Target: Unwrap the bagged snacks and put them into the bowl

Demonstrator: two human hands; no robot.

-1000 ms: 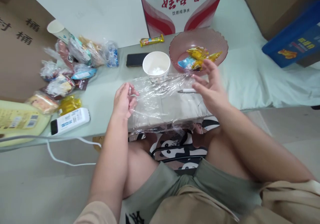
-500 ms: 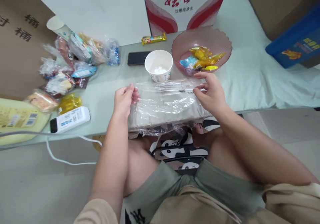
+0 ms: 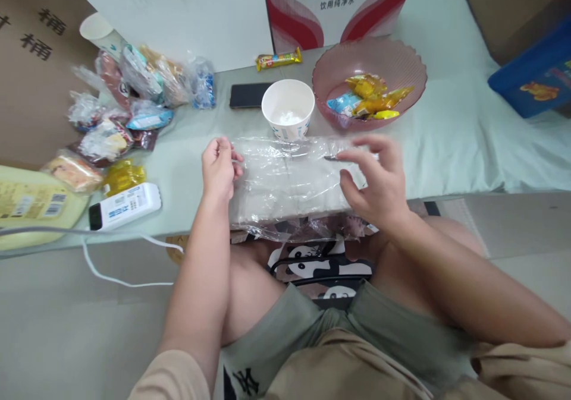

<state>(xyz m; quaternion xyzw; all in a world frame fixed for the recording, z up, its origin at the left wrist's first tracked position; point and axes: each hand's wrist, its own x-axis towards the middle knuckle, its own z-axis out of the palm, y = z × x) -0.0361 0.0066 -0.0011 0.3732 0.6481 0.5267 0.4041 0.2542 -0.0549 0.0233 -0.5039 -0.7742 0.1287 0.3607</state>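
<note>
A flat, clear plastic bag (image 3: 289,180) lies at the table's front edge, its crinkled lower side hanging over. My left hand (image 3: 218,165) is closed at the bag's upper left corner, thumb against the fingers on the film. Over the bag's right side is my right hand (image 3: 377,171), thumb and index finger apart, slightly blurred. Close to its index fingertip shows a thin dark tip (image 3: 331,158) of a small slim tool; the rest is hidden by the fingers. Just behind the bag stands a white paper cup (image 3: 288,112) with some white stuff inside.
A pink bowl (image 3: 323,85) with yellow and blue packets stands behind my right hand. A black phone (image 3: 250,95) and a yellow snack bar (image 3: 279,59) lie near the boxes. Wrapped snacks (image 3: 107,138), a white power bank-like device (image 3: 127,205) and a cable (image 3: 111,280) are left.
My right thumb and index finger have spread apart from their pinch around the slim tool. My left hand stays at the bag's corner. The view has shifted slightly.
</note>
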